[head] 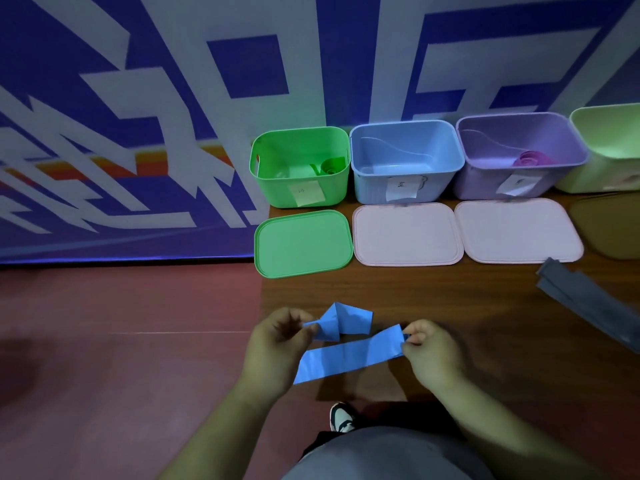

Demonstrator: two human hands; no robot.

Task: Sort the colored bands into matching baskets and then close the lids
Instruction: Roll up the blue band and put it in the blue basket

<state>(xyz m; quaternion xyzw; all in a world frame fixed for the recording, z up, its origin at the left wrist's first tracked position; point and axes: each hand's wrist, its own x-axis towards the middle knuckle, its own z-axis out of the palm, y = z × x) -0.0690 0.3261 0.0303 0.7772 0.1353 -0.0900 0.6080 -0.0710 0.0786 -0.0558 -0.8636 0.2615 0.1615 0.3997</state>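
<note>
Blue band hangs above the dark table, at its near edge. I see left hand and right hand each pinching one end with curled fingers. Reddish floor lies left, blue-and-white wall behind.

The left hand and right hand are bare; a grey garment covers the body, plus one white-and-black sneaker.

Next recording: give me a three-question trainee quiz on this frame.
1. True or false: the left hand and right hand both pinch the blue band.
2. What colour is the lid lying before the green basket?
3. The blue basket is: A lidded; B holding a band; C open, no band visible.
Key: 1 true; 2 green; 3 C.
</note>
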